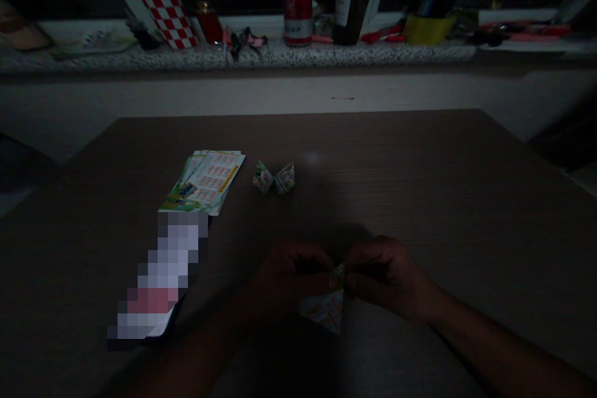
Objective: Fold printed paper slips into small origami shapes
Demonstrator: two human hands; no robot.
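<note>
A folded piece of printed paper (326, 311), roughly triangular with a calendar-like print, is held low over the near part of the table. My left hand (298, 273) is closed on its upper part, thumb in front. On the other side my right hand (385, 270) pinches the paper's upper right corner between thumb and fingertips. Dim light hides the exact folds under the fingers. Farther off stand two small folded paper shapes, one on the left (263, 178) and one on the right (285, 178), their inner corners close together.
Left of the folded shapes lies a stack of printed calendar sheets (209, 180). Just nearer is a phone-like device with a pixelated screen (163, 273). Beyond the brown table (420, 168), a granite sill (261, 61) holds a red can (297, 15), a dark bottle (352, 3) and pliers-like tools.
</note>
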